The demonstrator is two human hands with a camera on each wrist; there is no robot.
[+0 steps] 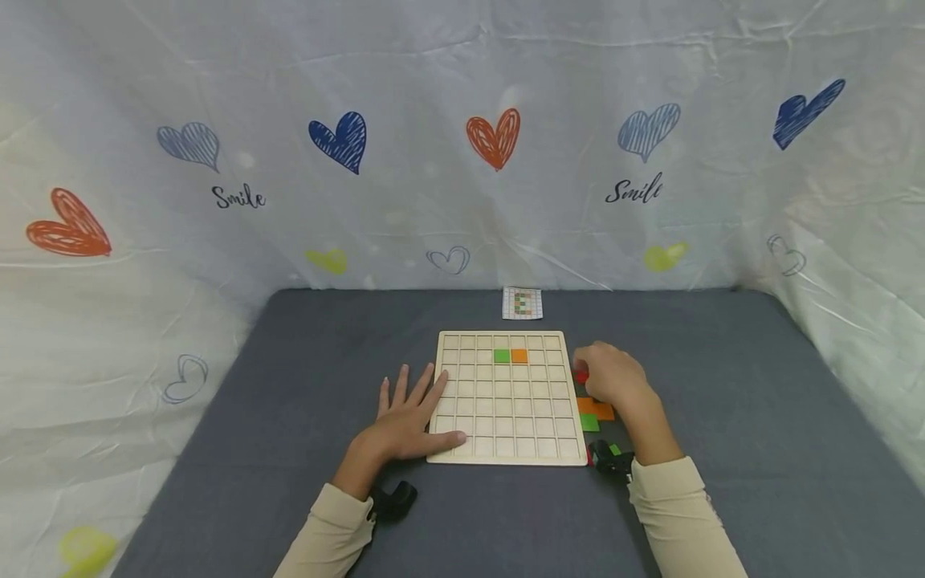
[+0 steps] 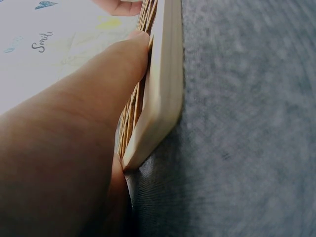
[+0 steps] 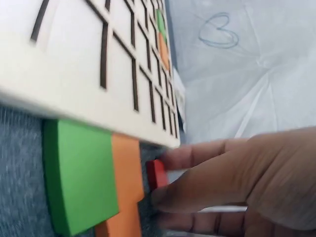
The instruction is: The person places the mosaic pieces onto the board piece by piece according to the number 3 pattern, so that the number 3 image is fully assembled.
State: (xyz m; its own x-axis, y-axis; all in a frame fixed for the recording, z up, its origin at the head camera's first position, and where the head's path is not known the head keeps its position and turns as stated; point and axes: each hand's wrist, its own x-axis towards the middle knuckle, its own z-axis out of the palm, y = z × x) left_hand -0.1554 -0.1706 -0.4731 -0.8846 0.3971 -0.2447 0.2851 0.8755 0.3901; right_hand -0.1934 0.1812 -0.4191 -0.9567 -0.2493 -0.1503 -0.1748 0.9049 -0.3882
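Observation:
A wooden grid board (image 1: 506,461) lies on the table, with a green square tile (image 1: 502,356) and an orange square tile (image 1: 519,356) side by side in its second row. My left hand (image 1: 406,424) rests on the board's left side, fingers spread and thumb over the lower left squares. Beyond the board's right edge, my right hand (image 1: 614,373) pinches a red tile (image 3: 159,174) between thumb and finger, low by the table. Close to it lie orange tiles (image 1: 600,409) and a loose green tile (image 1: 589,422), right beside the board.
A small printed card (image 1: 522,304) with a coloured grid pattern lies behind the board, at the table's back edge. More green and red pieces show partly under the right wrist's black camera (image 1: 610,456). A white curtain (image 1: 405,217) with hearts hangs behind the grey table (image 1: 325,345).

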